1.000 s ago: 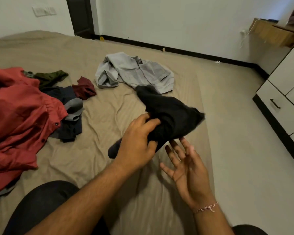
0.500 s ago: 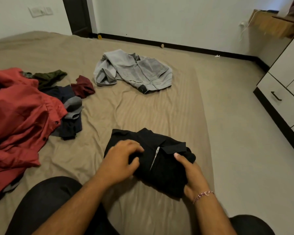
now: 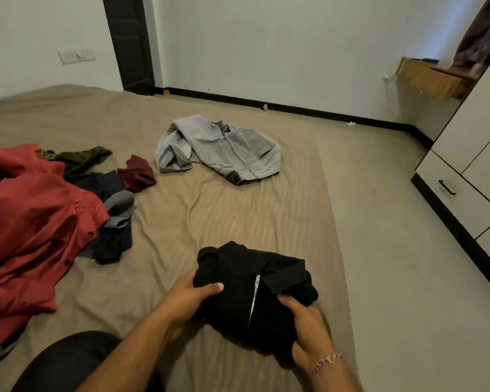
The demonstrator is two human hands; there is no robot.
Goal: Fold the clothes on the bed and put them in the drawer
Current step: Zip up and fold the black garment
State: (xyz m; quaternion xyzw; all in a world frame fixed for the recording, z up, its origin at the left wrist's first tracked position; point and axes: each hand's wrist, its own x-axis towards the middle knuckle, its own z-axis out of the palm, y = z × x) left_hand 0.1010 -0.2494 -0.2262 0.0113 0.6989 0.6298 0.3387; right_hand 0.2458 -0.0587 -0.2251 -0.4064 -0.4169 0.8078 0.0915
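A folded black garment [image 3: 246, 290] with a silver zip lies on the tan bed [image 3: 238, 216] near its right edge. My left hand [image 3: 190, 298] grips its left side, thumb on top. My right hand [image 3: 306, 321] grips its lower right corner, fingers curled into the cloth. A crumpled grey jacket [image 3: 221, 148] lies farther back on the bed. At the left sits a red shirt [image 3: 29, 222] with a heap of dark, maroon and green clothes [image 3: 113, 193] beside it. The white drawer [image 3: 458, 193] with a black handle stands at the right, shut.
Bare floor [image 3: 393, 250] runs between the bed's right edge and the white cabinet. A dark door frame [image 3: 130, 43] stands at the back wall. A wooden shelf [image 3: 433, 77] hangs at the upper right. My dark-clad knee [image 3: 65, 360] shows at the bottom left.
The black garment came down from the air onto the bed. Both hands closed on its sides, and the bundle has since been lifted slightly toward me.
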